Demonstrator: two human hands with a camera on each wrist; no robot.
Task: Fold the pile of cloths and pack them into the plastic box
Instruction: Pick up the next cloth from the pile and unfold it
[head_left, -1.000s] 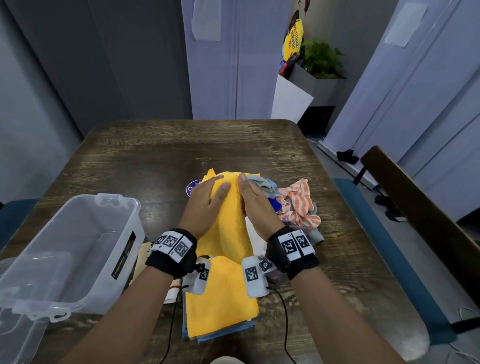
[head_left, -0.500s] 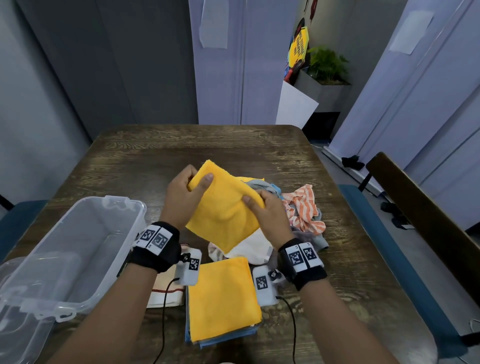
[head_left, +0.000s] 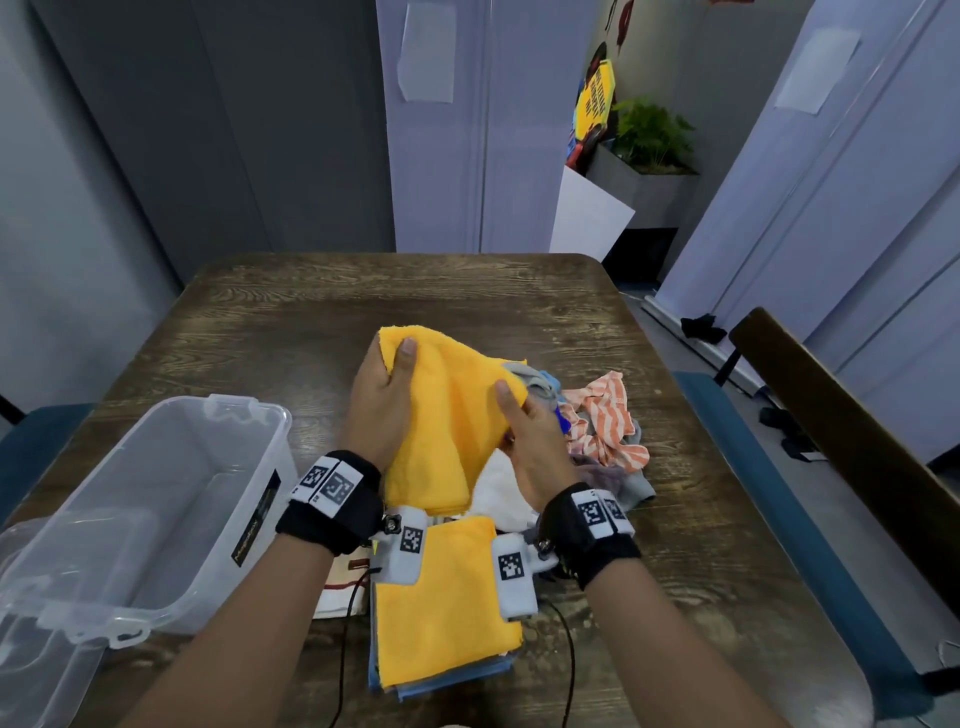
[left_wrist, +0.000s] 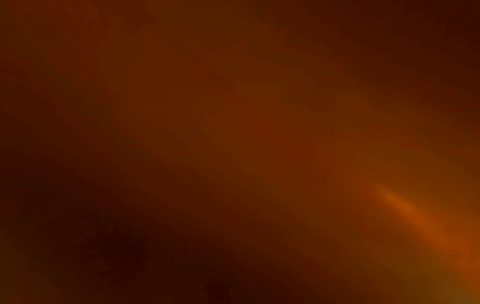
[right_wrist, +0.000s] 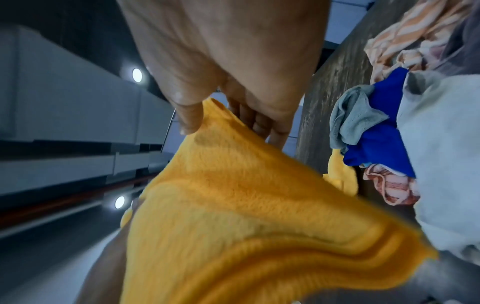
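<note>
Left grip (head_left: 382, 400) is curled round the far corner of the yellow cloth (head_left: 452, 426), whose opposite edge is pinched by the right grip (head_left: 530, 447). The cloth is held off the desk (head_left: 311, 322), right of the plastic box (head_left: 244, 404); the folded stack (head_left: 447, 613) is seen right of that box too. Soft, light, limp handling is expected, so corners and hems are best taken, as the middle sags.
</note>
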